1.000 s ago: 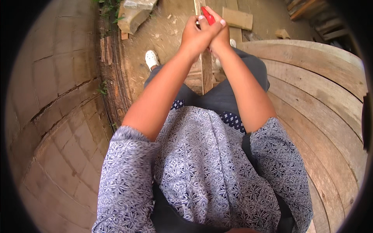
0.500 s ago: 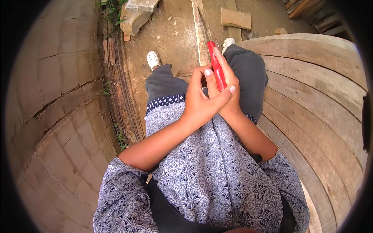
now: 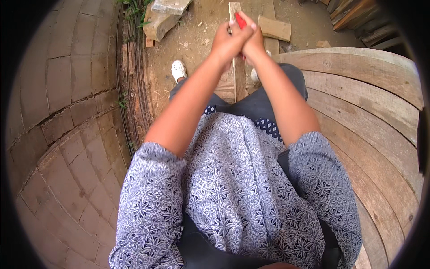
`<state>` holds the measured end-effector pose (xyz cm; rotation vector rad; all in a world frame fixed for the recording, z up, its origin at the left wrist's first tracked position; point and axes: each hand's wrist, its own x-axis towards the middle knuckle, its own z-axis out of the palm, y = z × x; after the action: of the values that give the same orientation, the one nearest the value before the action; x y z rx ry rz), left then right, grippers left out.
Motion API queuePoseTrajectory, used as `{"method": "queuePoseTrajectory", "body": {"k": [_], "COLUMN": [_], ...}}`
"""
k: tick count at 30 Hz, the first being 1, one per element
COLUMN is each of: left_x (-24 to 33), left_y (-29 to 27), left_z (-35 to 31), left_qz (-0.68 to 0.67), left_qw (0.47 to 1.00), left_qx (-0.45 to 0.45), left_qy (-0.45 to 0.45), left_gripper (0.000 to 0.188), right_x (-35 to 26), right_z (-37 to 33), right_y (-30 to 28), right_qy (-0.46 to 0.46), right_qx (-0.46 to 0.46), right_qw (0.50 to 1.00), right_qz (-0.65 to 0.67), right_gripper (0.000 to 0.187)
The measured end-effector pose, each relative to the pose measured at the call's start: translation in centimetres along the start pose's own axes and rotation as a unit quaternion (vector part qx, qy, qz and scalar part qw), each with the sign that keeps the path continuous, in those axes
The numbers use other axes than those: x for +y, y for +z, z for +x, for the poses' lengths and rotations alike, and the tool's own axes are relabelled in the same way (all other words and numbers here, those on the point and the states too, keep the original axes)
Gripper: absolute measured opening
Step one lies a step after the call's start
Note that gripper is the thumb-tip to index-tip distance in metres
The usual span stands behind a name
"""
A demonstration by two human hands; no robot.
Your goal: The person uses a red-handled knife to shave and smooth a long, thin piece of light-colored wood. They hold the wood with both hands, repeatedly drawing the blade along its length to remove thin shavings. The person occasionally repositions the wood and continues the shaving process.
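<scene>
Head: both hands (image 3: 227, 44) clasped a slim red handle (image 3: 240, 20), probably stiff, best held there, over a pale wooden plank (image 3: 240, 80).

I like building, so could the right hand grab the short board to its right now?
Probably not as is: the right hand seems busy, clasped with the left hand around the red handle. Nothing visible blocks the short board, though its depth below is hard to judge.
</scene>
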<state>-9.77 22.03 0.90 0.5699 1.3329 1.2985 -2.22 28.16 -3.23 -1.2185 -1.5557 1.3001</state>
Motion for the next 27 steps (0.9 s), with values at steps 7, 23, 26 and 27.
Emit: {"method": "queuePoseTrajectory", "body": {"k": [7,23,26,27], "left_x": [-2.5,4.4,3.9,4.9], "left_y": [2.4,-2.5,-1.8,-1.7], "left_z": [-14.5,9.2,6.3,6.8], "left_qz": [0.118,0.073,0.069,0.090], "left_qw": [0.980,0.983,0.993,0.992], "left_qx": [0.042,-0.095,-0.034,-0.051], "left_qy": [0.155,-0.140,-0.085,-0.077], "left_gripper": [0.062,0.063,0.056,0.054], "right_x": [-7.5,0.5,-0.3,-1.8], "right_z": [-14.3,9.6,7.2,8.7], "right_y": [-5.0,2.2,2.4,1.4], "right_qy": [0.003,0.173,0.145,0.187], "right_qx": [-0.076,-0.082,-0.097,-0.148], "right_qw": [0.991,0.981,0.983,0.971], "right_qz": [-0.110,0.045,0.054,0.005], "right_gripper": [0.053,0.038,0.029,0.029]}}
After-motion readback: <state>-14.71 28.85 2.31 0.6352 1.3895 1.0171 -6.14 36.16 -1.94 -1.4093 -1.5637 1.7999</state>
